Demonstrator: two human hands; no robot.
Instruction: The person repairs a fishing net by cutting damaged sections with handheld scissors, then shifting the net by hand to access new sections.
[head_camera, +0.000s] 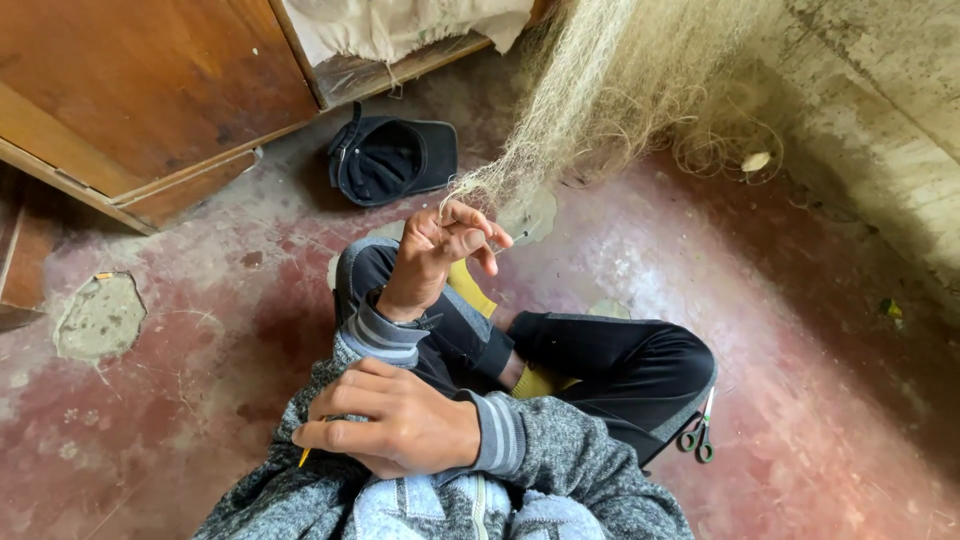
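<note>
This is a plain room in a modest home, used as a spot for working on fishing gear. The worn red cement floor (820, 420) is patched and cracked, the wall (880, 110) is bare and stained, and a wooden cupboard (150, 90) stands in one corner. A pale fishing net (610, 90) hangs down, with a dark cap (390, 160) and scissors (698, 432) lying on the floor.

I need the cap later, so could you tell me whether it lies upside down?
Upside down: the black cap shows its hollow inside.
</note>
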